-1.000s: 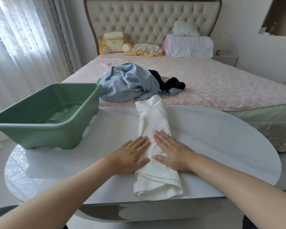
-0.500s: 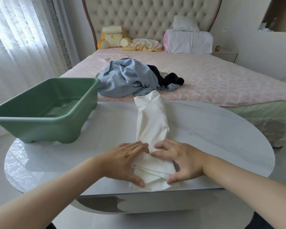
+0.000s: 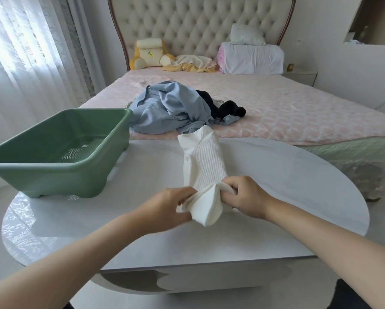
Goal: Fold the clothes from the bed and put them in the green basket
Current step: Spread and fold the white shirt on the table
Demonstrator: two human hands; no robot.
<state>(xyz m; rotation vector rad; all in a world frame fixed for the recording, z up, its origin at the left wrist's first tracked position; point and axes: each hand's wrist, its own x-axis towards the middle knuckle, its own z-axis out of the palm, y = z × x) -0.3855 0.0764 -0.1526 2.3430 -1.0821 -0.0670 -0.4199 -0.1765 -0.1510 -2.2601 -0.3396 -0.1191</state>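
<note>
I see the white ribbed garment [image 3: 203, 166] lying lengthwise on the white table [image 3: 276, 197], its near end lifted and bunched between my hands: the left hand [image 3: 167, 207] and the right hand [image 3: 246, 198] are both closed around that end. Left of the garment the green basket [image 3: 60, 166] stands on the table. Beyond the garment, a blue shirt [image 3: 169, 110] and a black garment [image 3: 227, 109] lie heaped on the pink bed [image 3: 298, 112].

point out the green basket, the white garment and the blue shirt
green basket [image 3: 53, 172], head view, front outer wall
white garment [image 3: 203, 161], head view, flat ribbed middle
blue shirt [image 3: 164, 112], head view, crumpled middle
</note>
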